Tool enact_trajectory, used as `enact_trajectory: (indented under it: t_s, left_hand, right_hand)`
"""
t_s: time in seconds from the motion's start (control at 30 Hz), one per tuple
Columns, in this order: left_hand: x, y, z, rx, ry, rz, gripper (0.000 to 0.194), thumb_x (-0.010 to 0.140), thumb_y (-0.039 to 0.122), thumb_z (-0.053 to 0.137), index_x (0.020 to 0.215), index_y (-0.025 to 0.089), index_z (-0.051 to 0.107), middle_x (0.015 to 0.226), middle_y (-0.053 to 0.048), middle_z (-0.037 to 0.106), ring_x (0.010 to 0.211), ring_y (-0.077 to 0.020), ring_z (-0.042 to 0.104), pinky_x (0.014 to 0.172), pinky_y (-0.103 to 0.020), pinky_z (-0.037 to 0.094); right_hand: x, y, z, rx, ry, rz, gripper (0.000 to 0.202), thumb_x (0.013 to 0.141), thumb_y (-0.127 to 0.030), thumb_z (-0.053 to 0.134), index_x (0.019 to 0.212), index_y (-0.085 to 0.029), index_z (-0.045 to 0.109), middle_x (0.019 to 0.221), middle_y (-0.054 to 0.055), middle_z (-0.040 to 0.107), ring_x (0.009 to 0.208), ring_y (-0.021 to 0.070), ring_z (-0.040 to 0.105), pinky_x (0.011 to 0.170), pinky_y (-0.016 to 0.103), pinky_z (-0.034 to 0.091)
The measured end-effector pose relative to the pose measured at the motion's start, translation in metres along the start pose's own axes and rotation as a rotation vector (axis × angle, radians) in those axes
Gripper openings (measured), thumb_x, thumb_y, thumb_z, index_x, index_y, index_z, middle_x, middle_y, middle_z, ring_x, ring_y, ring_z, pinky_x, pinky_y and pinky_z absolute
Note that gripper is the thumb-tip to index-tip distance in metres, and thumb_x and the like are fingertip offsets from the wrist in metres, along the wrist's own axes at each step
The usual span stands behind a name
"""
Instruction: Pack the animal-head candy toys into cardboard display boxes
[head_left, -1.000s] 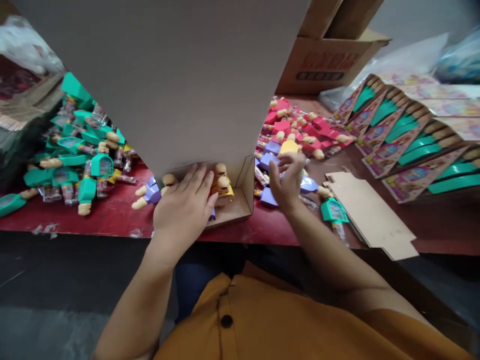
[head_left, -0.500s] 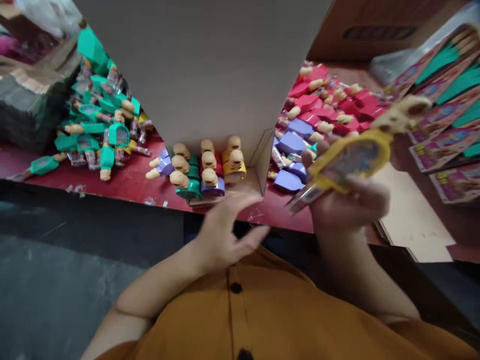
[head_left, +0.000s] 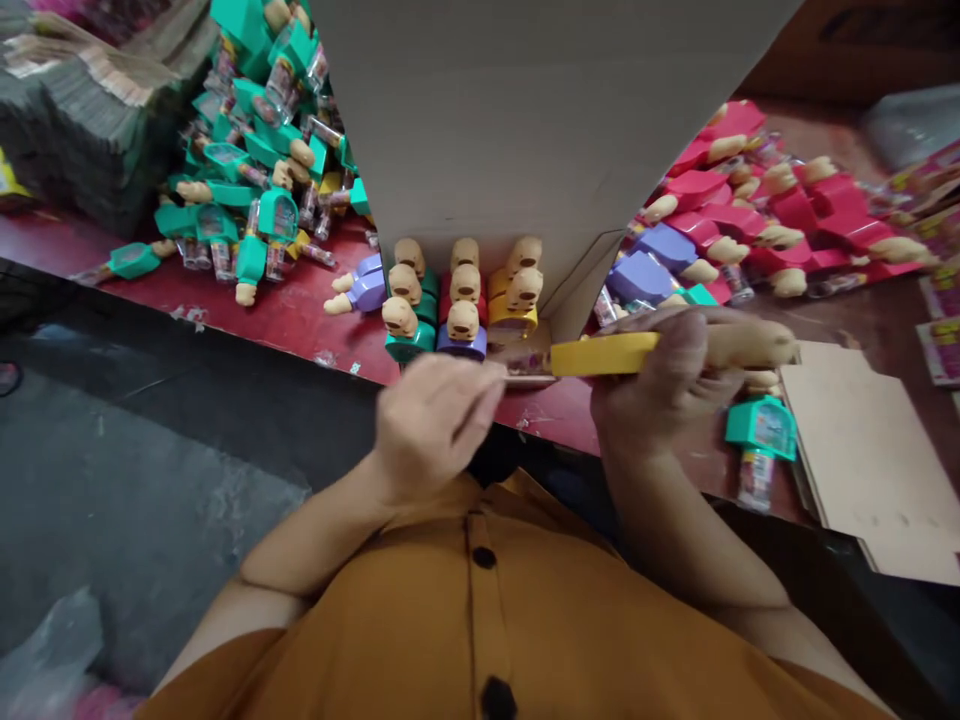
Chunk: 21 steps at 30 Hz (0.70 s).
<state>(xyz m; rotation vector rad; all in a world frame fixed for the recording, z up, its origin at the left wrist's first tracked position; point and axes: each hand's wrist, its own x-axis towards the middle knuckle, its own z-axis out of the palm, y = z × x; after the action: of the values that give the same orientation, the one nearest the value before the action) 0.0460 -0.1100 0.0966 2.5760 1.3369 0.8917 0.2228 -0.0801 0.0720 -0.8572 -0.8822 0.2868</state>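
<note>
**Yellow toy held flat between both hands at the open display box**

Far left, back edge of the red table [head_left: 285,315]: a grey stack of flattened cardboard [head_left: 90,120]. Beside it, a loose heap of green toys [head_left: 247,190], each with a tan figure head and a clear tube, lying every way.

Centre: a tall grey display box [head_left: 540,110] stands open toward the person, its back panel rising out of view. Inside its low tray, toys stand in three rows, heads up: green at the left, red and purple in the middle, yellow at the right. One purple toy [head_left: 360,292] lies on the table just outside the box's left wall.

Left hand [head_left: 431,425]: fingers curled shut, pinching the clear tube end of the yellow toy [head_left: 604,353] near the table's front edge.

Right hand [head_left: 667,385]: closed around the same toy's yellow body, thumb across the top. The toy lies level, tan head pointing right, just in front of the box tray and not in it.

Right of the box: a pile of red toys [head_left: 757,200] with a few purple ones [head_left: 660,250] at its near side. One green toy [head_left: 761,430] lies just beside the right hand. Far right: flat cardboard sheets [head_left: 870,460] at the table corner.
</note>
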Motion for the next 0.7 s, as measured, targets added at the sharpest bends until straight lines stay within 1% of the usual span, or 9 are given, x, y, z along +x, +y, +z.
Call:
enact_trajectory:
  t_s: [0.03, 0.07, 0.1, 0.17, 0.27, 0.33, 0.4, 0.57, 0.7]
  left_hand:
    - [0.009, -0.005, -0.01, 0.053, 0.073, -0.006, 0.031, 0.097, 0.03, 0.033, 0.114, 0.025, 0.059, 0.109, -0.002, 0.067, 0.112, -0.0209, 0.059, 0.101, -0.042, 0.044]
    - [0.019, -0.01, -0.018, 0.101, 0.1, 0.001, 0.032, 0.096, 0.03, 0.034, 0.116, 0.025, 0.058, 0.116, -0.003, 0.065, 0.119, -0.0223, 0.055, 0.105, -0.044, 0.039]
    - [0.03, -0.015, -0.023, 0.139, 0.078, 0.024, 0.033, 0.096, 0.031, 0.035, 0.12, 0.024, 0.057, 0.123, -0.004, 0.062, 0.124, -0.0236, 0.05, 0.108, -0.046, 0.036]
    - [0.05, -0.024, -0.024, 0.19, -0.041, 0.099, 0.037, 0.097, 0.033, 0.032, 0.126, 0.024, 0.053, 0.134, -0.003, 0.055, 0.131, -0.0248, 0.044, 0.11, -0.047, 0.033]
    - [0.066, -0.032, -0.014, 0.234, -0.124, 0.153, 0.041, 0.098, 0.032, 0.028, 0.131, 0.017, 0.049, 0.138, -0.005, 0.051, 0.13, -0.0248, 0.044, 0.11, -0.046, 0.032]
    - [0.066, -0.033, -0.007, 0.236, -0.117, 0.135, 0.042, 0.098, 0.032, 0.028, 0.131, 0.014, 0.048, 0.139, -0.007, 0.05, 0.13, -0.0246, 0.045, 0.11, -0.045, 0.031]
    - [0.063, -0.032, -0.005, 0.219, -0.108, 0.109, 0.042, 0.098, 0.033, 0.03, 0.132, 0.016, 0.047, 0.139, -0.008, 0.05, 0.129, -0.0239, 0.046, 0.111, -0.044, 0.03]
    - [0.06, -0.033, -0.007, 0.229, -0.117, 0.126, 0.041, 0.098, 0.035, 0.032, 0.132, 0.018, 0.047, 0.14, -0.008, 0.049, 0.129, -0.0237, 0.046, 0.111, -0.042, 0.029]
    - [0.059, -0.034, -0.008, 0.228, -0.062, 0.161, 0.041, 0.097, 0.032, 0.032, 0.134, 0.017, 0.045, 0.14, -0.009, 0.047, 0.128, -0.025, 0.047, 0.109, -0.042, 0.03]
  right_hand:
    - [-0.005, 0.003, 0.004, -0.073, -0.014, -0.087, 0.021, 0.084, -0.036, 0.056, 0.07, -0.024, 0.047, 0.06, -0.005, 0.047, 0.052, 0.0118, 0.051, 0.053, 0.03, 0.046]
    - [-0.01, 0.006, 0.007, -0.154, -0.053, -0.145, 0.018, 0.085, -0.034, 0.055, 0.073, -0.024, 0.047, 0.064, -0.005, 0.049, 0.055, 0.0121, 0.052, 0.056, 0.031, 0.046]
    - [-0.015, 0.009, 0.008, -0.231, -0.115, -0.174, 0.015, 0.085, -0.032, 0.056, 0.075, -0.024, 0.048, 0.067, -0.004, 0.05, 0.059, 0.0125, 0.053, 0.059, 0.032, 0.047]
    - [-0.025, 0.011, 0.01, -0.336, -0.237, -0.207, 0.012, 0.083, -0.027, 0.059, 0.077, -0.023, 0.05, 0.07, -0.002, 0.053, 0.063, 0.0132, 0.053, 0.061, 0.032, 0.046]
    - [-0.036, 0.011, 0.011, -0.389, -0.254, -0.261, 0.011, 0.083, -0.026, 0.059, 0.081, -0.024, 0.048, 0.071, -0.001, 0.051, 0.065, 0.0137, 0.052, 0.062, 0.033, 0.045]
    - [-0.038, 0.012, 0.013, -0.416, -0.203, -0.29, 0.012, 0.085, -0.029, 0.057, 0.084, -0.024, 0.046, 0.073, -0.001, 0.049, 0.067, 0.0135, 0.051, 0.064, 0.033, 0.045]
    - [-0.036, 0.013, 0.013, -0.422, -0.19, -0.295, 0.013, 0.086, -0.029, 0.056, 0.085, -0.023, 0.045, 0.074, -0.002, 0.047, 0.067, 0.0127, 0.05, 0.065, 0.032, 0.044]
    - [-0.021, 0.014, 0.015, -0.503, -0.297, -0.314, 0.015, 0.085, -0.026, 0.055, 0.081, -0.024, 0.041, 0.07, -0.003, 0.044, 0.062, 0.012, 0.046, 0.061, 0.031, 0.042]
    - [-0.031, 0.022, 0.026, -0.589, -0.361, -0.359, 0.014, 0.087, -0.031, 0.051, 0.081, -0.023, 0.041, 0.071, -0.001, 0.045, 0.063, 0.0138, 0.045, 0.055, 0.029, 0.039]
